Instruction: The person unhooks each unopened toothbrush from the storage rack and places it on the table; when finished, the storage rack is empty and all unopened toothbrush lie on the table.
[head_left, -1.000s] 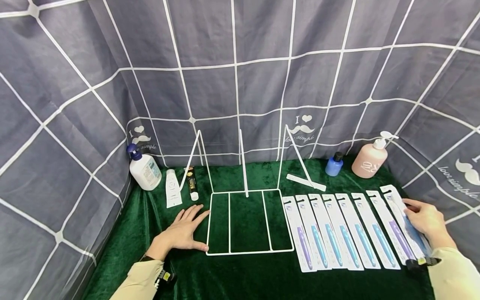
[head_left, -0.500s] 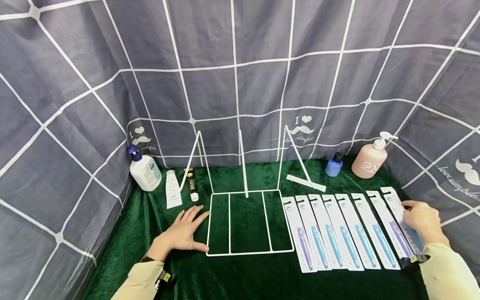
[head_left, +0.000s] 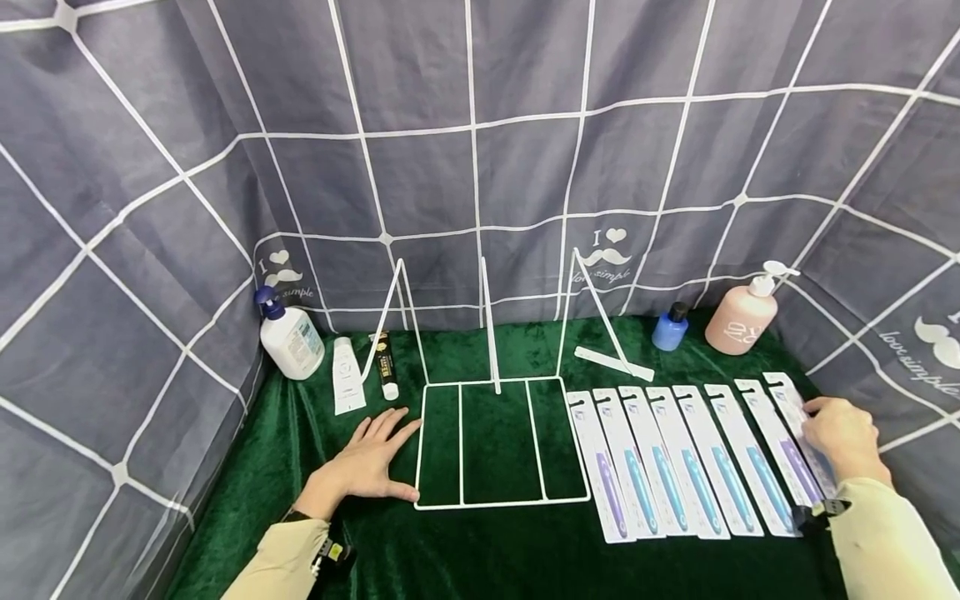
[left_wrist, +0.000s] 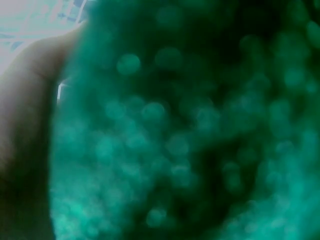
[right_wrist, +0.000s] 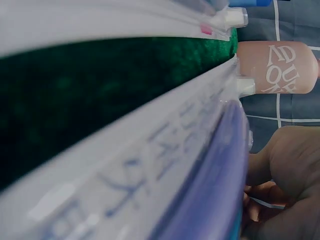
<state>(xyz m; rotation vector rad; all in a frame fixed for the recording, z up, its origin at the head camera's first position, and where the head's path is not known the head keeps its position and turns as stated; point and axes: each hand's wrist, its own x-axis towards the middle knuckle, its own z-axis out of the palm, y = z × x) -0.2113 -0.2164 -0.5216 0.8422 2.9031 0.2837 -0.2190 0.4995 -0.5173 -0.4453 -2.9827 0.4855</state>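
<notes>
My left hand (head_left: 367, 462) lies spread on the green cloth, thumb and a fingertip at the left side of a white wire rack (head_left: 501, 504). A blurred thumb (left_wrist: 30, 95) shows in the left wrist view. On the right, several packaged toothbrushes lie side by side, blue or purple through their packs. With bent fingers my right hand (head_left: 843, 433) grips the right edge of the rightmost toothbrush pack (head_left: 789, 398), covering much of it. Its left neighbour is a purple toothbrush pack (head_left: 763, 408), seen close in the right wrist view. The right fingertips are partly hidden.
Behind the rack's left side are a white pump bottle (head_left: 292, 343), a white tube (head_left: 347, 379) and a black tube (head_left: 385, 367). At back right stand a blue bottle (head_left: 670, 329) and a pink pump bottle (head_left: 741, 321). A grey checked curtain (head_left: 525, 175) encloses the area.
My right hand has shifted slightly left, its fingers more bent, and the lower end of the rightmost toothbrush pack has swung toward its purple neighbour. The left hand stays in place.
</notes>
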